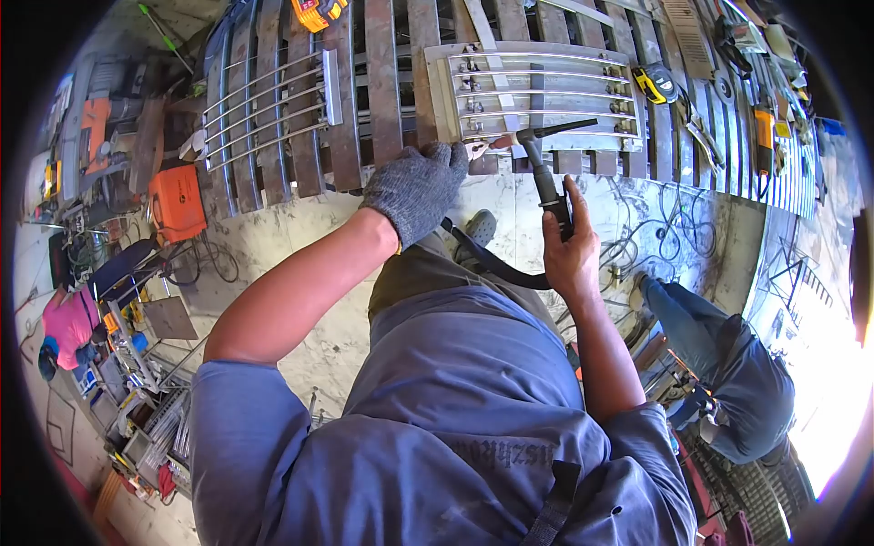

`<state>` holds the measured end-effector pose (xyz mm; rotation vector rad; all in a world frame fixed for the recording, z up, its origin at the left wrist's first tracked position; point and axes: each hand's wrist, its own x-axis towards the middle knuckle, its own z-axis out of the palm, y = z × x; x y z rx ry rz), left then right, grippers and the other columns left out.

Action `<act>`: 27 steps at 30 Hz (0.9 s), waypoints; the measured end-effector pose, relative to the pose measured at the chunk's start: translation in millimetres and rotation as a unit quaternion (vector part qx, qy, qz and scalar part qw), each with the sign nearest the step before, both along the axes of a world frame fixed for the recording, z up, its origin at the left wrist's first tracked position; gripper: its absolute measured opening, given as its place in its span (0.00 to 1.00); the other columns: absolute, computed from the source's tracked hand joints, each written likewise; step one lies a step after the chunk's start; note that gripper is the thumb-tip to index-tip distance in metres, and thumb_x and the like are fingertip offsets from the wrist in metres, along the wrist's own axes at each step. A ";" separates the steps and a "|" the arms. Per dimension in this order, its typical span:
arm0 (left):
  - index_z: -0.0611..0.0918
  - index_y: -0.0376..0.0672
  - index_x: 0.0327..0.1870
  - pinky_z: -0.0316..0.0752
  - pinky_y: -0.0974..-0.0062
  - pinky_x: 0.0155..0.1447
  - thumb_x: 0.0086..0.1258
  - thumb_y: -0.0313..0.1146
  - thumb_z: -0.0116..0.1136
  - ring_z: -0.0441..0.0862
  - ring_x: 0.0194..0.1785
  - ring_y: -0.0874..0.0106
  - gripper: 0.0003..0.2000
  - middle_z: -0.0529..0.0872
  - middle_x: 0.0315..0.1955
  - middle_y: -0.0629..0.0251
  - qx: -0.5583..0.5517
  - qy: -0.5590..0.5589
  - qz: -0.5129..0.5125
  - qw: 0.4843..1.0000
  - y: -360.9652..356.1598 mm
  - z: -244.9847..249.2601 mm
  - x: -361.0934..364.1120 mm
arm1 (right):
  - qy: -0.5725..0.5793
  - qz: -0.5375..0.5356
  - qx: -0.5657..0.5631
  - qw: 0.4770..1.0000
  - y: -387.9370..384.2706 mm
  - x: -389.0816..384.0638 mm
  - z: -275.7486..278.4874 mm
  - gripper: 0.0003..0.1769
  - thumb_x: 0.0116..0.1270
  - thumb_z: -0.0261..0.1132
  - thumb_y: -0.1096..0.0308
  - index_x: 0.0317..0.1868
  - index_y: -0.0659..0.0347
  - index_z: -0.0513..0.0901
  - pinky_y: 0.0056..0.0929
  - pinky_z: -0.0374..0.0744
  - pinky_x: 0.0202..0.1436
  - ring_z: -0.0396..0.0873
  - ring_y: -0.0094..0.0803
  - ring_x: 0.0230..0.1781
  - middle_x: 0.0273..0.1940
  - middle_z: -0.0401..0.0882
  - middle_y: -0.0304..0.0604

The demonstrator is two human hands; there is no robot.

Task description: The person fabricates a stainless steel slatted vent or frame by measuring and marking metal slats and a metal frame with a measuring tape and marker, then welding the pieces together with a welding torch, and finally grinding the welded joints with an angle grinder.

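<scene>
My right hand (pixel 572 241), bare, is closed around the handle of a TIG welding torch (pixel 543 177). The torch's long black back cap points right, and its reddish nozzle points left toward my other hand. In a grey knit glove, my left hand (pixel 419 187) has its fingers drawn together beside the nozzle tip; what they pinch, if anything, is too small to make out. Just beyond both hands, a metal frame with several shiny rods (pixel 546 84) lies on the slatted metal table (pixel 382 73). The torch's black hose (pixel 492 259) loops below, in front of my body.
Another rodded metal piece (pixel 332 86) lies left on the slats. A tape measure (pixel 655 84) and an orange-handled tool (pixel 765 136) sit right. An orange case (pixel 177 202) stands left. Cables (pixel 674 227) cross the floor. Co-workers bend at the right (pixel 746 382) and far left (pixel 71 328).
</scene>
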<state>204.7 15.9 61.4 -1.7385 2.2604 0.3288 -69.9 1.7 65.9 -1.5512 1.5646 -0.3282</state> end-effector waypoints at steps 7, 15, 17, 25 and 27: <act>0.73 0.37 0.81 0.92 0.52 0.40 0.79 0.28 0.55 0.92 0.45 0.50 0.28 0.83 0.53 0.44 0.000 0.014 -0.002 1.000 -1.3 -0.9 2.0 | -0.002 0.016 -0.057 0.998 -0.8 -2.6 -5.9 0.37 0.81 0.66 0.66 0.88 0.54 0.68 0.48 0.88 0.61 0.94 0.56 0.56 0.55 0.92 0.67; 0.72 0.37 0.80 0.91 0.52 0.39 0.79 0.28 0.55 0.92 0.44 0.50 0.28 0.83 0.53 0.45 -0.010 0.022 -0.005 1.000 -0.5 -3.3 3.1 | 0.013 0.018 -0.027 0.999 -7.1 0.0 7.3 0.37 0.80 0.66 0.67 0.87 0.53 0.69 0.51 0.88 0.59 0.94 0.61 0.52 0.49 0.93 0.68; 0.73 0.37 0.80 0.91 0.52 0.39 0.79 0.28 0.55 0.92 0.43 0.51 0.28 0.83 0.53 0.45 -0.011 0.025 -0.004 1.000 -0.6 -3.2 3.5 | 0.017 0.018 -0.020 0.999 -8.7 0.4 9.7 0.37 0.80 0.66 0.67 0.87 0.52 0.69 0.52 0.88 0.58 0.94 0.62 0.52 0.49 0.93 0.68; 0.76 0.34 0.75 0.93 0.55 0.42 0.78 0.29 0.59 0.93 0.45 0.50 0.26 0.85 0.53 0.42 -0.001 0.016 -0.005 1.000 -3.1 5.3 1.3 | 0.020 0.024 -0.018 0.999 -12.3 -2.2 9.1 0.36 0.80 0.66 0.67 0.86 0.52 0.71 0.52 0.88 0.57 0.94 0.62 0.51 0.47 0.93 0.67; 0.76 0.34 0.76 0.93 0.55 0.41 0.78 0.29 0.59 0.93 0.45 0.50 0.26 0.85 0.53 0.42 -0.007 0.017 -0.005 1.000 -2.8 4.2 1.1 | 0.017 0.026 -0.026 0.999 -12.1 -3.2 7.0 0.36 0.80 0.66 0.67 0.86 0.52 0.71 0.51 0.88 0.57 0.94 0.62 0.51 0.47 0.93 0.67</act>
